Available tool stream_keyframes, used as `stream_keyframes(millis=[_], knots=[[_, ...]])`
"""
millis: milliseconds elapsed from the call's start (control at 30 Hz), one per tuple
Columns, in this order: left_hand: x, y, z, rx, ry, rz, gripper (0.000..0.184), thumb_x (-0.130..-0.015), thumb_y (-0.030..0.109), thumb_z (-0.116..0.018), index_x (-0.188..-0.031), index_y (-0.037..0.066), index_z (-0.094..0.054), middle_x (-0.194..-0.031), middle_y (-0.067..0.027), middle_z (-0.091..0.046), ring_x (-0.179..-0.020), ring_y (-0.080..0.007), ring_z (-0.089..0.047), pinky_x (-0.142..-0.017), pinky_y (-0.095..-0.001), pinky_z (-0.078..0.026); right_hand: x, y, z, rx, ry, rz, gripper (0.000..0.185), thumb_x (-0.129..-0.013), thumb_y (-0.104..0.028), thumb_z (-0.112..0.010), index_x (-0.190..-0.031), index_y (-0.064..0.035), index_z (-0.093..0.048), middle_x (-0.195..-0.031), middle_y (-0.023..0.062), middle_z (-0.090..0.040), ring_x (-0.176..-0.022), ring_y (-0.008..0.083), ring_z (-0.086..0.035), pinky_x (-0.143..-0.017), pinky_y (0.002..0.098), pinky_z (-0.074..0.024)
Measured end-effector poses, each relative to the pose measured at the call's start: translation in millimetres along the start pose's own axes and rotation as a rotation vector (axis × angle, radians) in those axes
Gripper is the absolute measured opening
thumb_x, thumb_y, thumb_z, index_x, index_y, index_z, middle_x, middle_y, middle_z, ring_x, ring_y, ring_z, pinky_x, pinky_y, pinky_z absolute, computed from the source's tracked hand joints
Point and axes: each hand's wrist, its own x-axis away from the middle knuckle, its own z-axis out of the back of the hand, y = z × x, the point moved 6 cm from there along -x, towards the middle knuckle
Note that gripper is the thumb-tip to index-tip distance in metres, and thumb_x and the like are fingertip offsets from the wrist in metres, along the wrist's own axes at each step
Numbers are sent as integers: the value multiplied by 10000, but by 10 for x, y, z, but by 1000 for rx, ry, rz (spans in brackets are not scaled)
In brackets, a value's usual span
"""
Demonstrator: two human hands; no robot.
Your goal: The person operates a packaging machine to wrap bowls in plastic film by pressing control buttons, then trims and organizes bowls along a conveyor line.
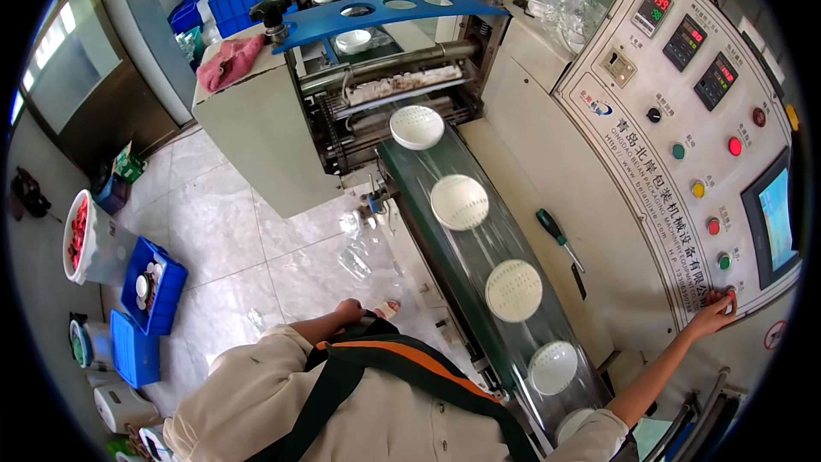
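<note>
My right hand (712,315) reaches to the lower edge of the control panel (637,133), its fingers closed around a small red knob (731,293). My left hand (349,310) hangs by my waist, apart from the machine; its fingers are too hidden to read. In front of me a green conveyor belt (457,258) carries several white bowls in a row under clear film. One bowl (416,127) sits at the roller end and another bowl (514,291) lies mid-belt. Bowls also show nearer to me, the closest partly covered by my sleeve.
A screwdriver (560,239) lies on the ledge between belt and panel. A pink cloth (229,63) rests on the machine housing. On the left floor stand a blue crate (175,278) and a white bucket (107,248). Crumpled clear film (560,4) sits behind the panel.
</note>
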Motion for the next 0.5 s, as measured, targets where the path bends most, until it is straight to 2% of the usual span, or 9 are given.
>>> stream_keyframes(millis=[100, 333, 500], knots=[[24, 5, 18, 14, -37, 55, 348, -716, 339, -594, -898, 53, -674, -916, -169, -647, -888, -309, -612, -814, -381, -475, 31, -46, -6, 4, 3, -10, 306, -906, -217, -529, -1086, 10, -428, -829, 142, -612, -695, 154, -609, -593, 234, -534], [15, 24, -1, -25, -44, 10, 345, -726, 322, -596, -912, 40, -667, -914, -175, -646, -885, -312, -612, -815, -380, -473, 83, -142, -36, 34, -9, -44, 320, -918, -216, -507, -1123, 11, -415, -847, 134, -602, -710, 159, -612, -623, 236, -533], [64, 62, 39, 19, -50, 58, 344, -736, 322, -592, -921, 42, -666, -922, -171, -647, -883, -308, -615, -811, -372, -477, 72, -106, -10, 26, -18, -57, 309, -923, -215, -498, -1121, 8, -415, -844, 131, -594, -711, 158, -605, -614, 240, -530]])
